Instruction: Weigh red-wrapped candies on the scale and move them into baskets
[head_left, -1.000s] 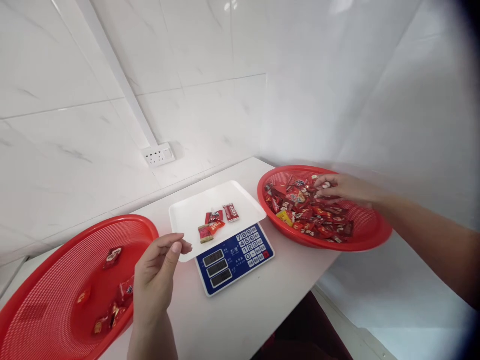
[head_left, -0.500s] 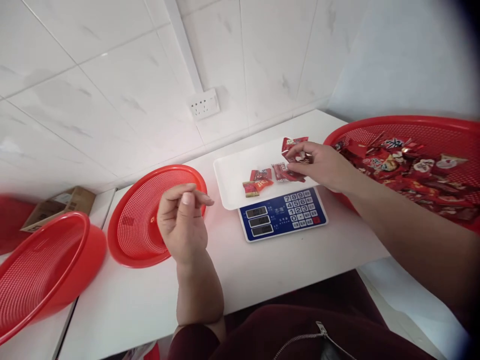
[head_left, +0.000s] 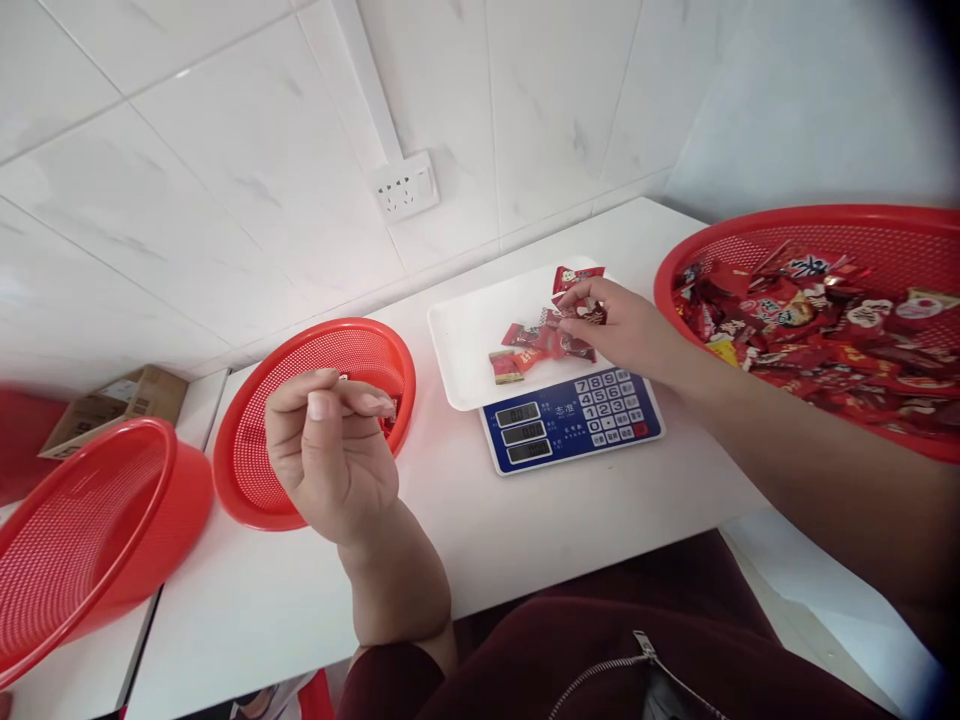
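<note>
My left hand [head_left: 330, 455] is raised over the near rim of a round red basket [head_left: 247, 400], palm up. Its fingers are loosely curled, and nothing shows in them. Over the white tray [head_left: 469, 345] of a digital scale [head_left: 566, 430], my right hand [head_left: 611, 325] has thumb and fingers around a red wrapped candy [head_left: 594, 312]. Another red candy [head_left: 577, 277] lies just beyond the fingertips. Several more wrapped candies [head_left: 529, 355] lie to their left on the tray. Part of the round basket's inside is hidden by my left hand; a few candies show there.
A large red basket [head_left: 810, 218] full of wrapped candies stands at the right. Another red basket [head_left: 169, 520] is at the far left, with a cardboard box [head_left: 154, 400] behind it. A wall socket [head_left: 405, 187] sits above the white table [head_left: 450, 520].
My left hand has moved left, uncovering candies in the round basket. My right hand has shifted slightly left over the tray, and the candies there lie closer together.
</note>
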